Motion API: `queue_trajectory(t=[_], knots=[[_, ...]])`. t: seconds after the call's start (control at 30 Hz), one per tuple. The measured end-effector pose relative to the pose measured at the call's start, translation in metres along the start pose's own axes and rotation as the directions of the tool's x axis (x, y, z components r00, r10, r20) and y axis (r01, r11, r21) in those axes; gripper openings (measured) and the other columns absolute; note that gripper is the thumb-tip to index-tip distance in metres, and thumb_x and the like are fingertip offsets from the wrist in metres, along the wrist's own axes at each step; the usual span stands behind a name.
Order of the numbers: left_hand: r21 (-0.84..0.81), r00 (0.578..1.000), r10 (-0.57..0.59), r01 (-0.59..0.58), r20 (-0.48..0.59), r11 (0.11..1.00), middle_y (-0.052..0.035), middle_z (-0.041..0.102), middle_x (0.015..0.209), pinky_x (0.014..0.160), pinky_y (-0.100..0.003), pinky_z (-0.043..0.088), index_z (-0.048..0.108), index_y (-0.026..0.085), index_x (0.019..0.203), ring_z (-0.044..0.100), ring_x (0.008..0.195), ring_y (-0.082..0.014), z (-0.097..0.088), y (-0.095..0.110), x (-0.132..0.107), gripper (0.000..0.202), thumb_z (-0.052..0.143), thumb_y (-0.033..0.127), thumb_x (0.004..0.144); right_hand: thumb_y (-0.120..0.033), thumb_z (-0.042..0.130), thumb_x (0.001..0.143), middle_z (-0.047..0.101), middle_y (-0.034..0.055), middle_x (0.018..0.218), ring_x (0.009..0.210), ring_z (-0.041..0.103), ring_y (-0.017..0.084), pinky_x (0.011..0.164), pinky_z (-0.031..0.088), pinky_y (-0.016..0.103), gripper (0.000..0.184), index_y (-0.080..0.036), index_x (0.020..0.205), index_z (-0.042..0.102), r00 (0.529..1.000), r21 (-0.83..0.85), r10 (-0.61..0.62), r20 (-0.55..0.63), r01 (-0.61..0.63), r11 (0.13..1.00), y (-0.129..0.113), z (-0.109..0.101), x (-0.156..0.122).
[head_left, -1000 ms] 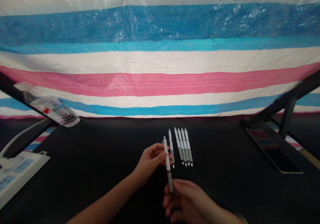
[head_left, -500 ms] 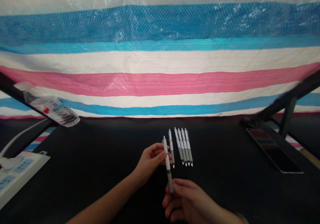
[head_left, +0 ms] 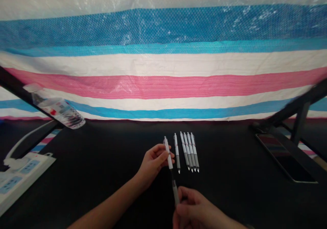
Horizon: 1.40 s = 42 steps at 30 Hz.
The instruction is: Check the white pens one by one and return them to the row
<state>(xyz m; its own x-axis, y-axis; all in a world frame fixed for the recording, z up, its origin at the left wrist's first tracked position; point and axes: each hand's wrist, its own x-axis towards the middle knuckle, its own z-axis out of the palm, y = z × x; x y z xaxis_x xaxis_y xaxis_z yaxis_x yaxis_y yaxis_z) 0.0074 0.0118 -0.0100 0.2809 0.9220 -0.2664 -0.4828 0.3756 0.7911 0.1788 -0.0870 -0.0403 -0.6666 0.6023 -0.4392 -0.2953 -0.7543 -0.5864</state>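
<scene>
My left hand (head_left: 154, 162) is closed round the white upper barrel (head_left: 168, 154) of a click pen, its clip end pointing away from me. Lower down, my right hand (head_left: 192, 208) pinches the pen's grey grip section (head_left: 175, 193). Between the two parts a thin dark refill shows, so the barrel and grip stand apart. Just right of my left hand, one white pen (head_left: 177, 152) with a grey grip lies on the black table. Beside it is a row of several like pens (head_left: 189, 150), side by side with tips toward me.
A white power strip (head_left: 24, 172) with a plug and cable sits at the left. A clear plastic bottle (head_left: 62, 112) leans behind it near a dark bar. At the right a phone (head_left: 284, 157) lies by a black frame (head_left: 297, 120). A striped tarp (head_left: 163, 86) hangs at the back.
My right hand has moved toward me with the grip section, and the gap to the barrel has widened, baring the refill. The left hand keeps its hold. The view has shifted slightly.
</scene>
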Motion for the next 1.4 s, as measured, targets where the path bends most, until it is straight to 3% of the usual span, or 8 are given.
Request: queue_trajectory(t=[0.2,0.33,0.7,0.87,1.0,1.13,1.3,1.4], knots=[[-0.062,0.99,0.065,-0.073,-0.126,0.995,-0.0042,0.076,0.078,0.065,-0.021,0.058,0.073,0.012,0.095,0.071,0.066,-0.0132,-0.008,0.012,0.01,0.044,0.095,0.032,0.062,-0.045,0.09,0.065,0.071,0.0045,0.07,0.048,0.058,0.006,0.045,0.029,0.014,0.053,-0.017,0.083,0.049,1.0,-0.039,-0.01,0.0,0.01,0.999,0.005,-0.006,0.002],[-0.055,0.988,0.063,-0.071,-0.142,0.996,-0.0044,0.076,0.078,0.065,-0.021,0.058,0.073,0.012,0.095,0.072,0.067,-0.0138,-0.011,0.012,0.012,0.043,0.094,0.032,0.064,-0.044,0.091,0.064,0.07,0.0031,0.069,0.047,0.056,0.006,0.044,0.028,0.015,0.053,-0.017,0.081,0.049,1.0,-0.058,-0.028,-0.004,0.028,0.998,0.007,-0.008,0.004],[-0.058,0.996,-0.001,-0.004,-0.084,0.998,-0.0049,0.076,0.075,0.061,-0.021,0.057,0.071,0.012,0.092,0.071,0.064,-0.0138,-0.005,0.005,0.004,0.044,0.095,0.034,0.062,-0.048,0.09,0.064,0.067,0.0022,0.066,0.048,0.055,0.007,0.046,0.028,0.016,0.055,-0.017,0.081,0.049,0.998,-0.06,-0.055,0.015,0.055,0.997,0.009,-0.013,0.008],[0.061,0.997,-0.065,0.063,0.031,0.996,-0.0058,0.075,0.075,0.058,-0.022,0.055,0.07,0.013,0.09,0.071,0.062,-0.0153,0.003,-0.004,-0.009,0.039,0.091,0.035,0.068,-0.048,0.085,0.072,0.068,0.0007,0.067,0.052,0.059,0.009,0.051,0.032,0.017,0.05,-0.02,0.085,0.045,0.998,0.005,-0.058,0.022,0.057,0.998,0.001,-0.005,0.003],[0.126,0.988,-0.093,0.078,0.122,0.989,-0.0058,0.075,0.077,0.06,-0.023,0.056,0.068,0.014,0.091,0.072,0.065,-0.0164,0.003,-0.008,-0.013,0.033,0.087,0.036,0.074,-0.049,0.085,0.073,0.062,-0.004,0.062,0.046,0.051,0.007,0.047,0.029,0.018,0.051,-0.021,0.085,0.043,0.998,0.034,-0.056,-0.001,0.056,0.998,0.0,-0.001,0.003],[0.09,0.983,-0.091,0.078,0.158,0.993,-0.0064,0.076,0.08,0.066,-0.026,0.058,0.068,0.014,0.094,0.073,0.069,-0.0171,-0.001,-0.008,-0.012,0.032,0.085,0.035,0.077,-0.056,0.08,0.076,0.059,-0.0047,0.058,0.039,0.044,0.005,0.044,0.027,0.019,0.05,-0.02,0.085,0.046,0.998,0.093,-0.066,0.006,0.065,0.993,0.003,-0.001,0.007],[0.025,0.989,-0.074,0.071,0.128,0.997,-0.0058,0.076,0.079,0.066,-0.025,0.058,0.069,0.014,0.092,0.073,0.068,-0.0167,0.0,-0.003,-0.012,0.031,0.087,0.032,0.074,-0.066,0.065,0.084,0.067,0.0035,0.065,0.049,0.058,0.012,0.048,0.037,0.021,0.054,-0.015,0.098,0.054,0.995,0.087,-0.096,-0.006,0.097,0.992,-0.001,0.001,0.005],[0.018,0.996,-0.042,0.041,0.078,0.999,-0.0049,0.076,0.079,0.066,-0.025,0.058,0.07,0.014,0.093,0.073,0.068,-0.0161,0.002,-0.001,-0.013,0.031,0.087,0.032,0.075,-0.059,0.073,0.081,0.069,0.003,0.071,0.051,0.061,0.012,0.044,0.036,0.018,0.051,-0.019,0.098,0.048,0.996,0.015,-0.076,-0.035,0.077,0.997,-0.004,0.003,0.001]])
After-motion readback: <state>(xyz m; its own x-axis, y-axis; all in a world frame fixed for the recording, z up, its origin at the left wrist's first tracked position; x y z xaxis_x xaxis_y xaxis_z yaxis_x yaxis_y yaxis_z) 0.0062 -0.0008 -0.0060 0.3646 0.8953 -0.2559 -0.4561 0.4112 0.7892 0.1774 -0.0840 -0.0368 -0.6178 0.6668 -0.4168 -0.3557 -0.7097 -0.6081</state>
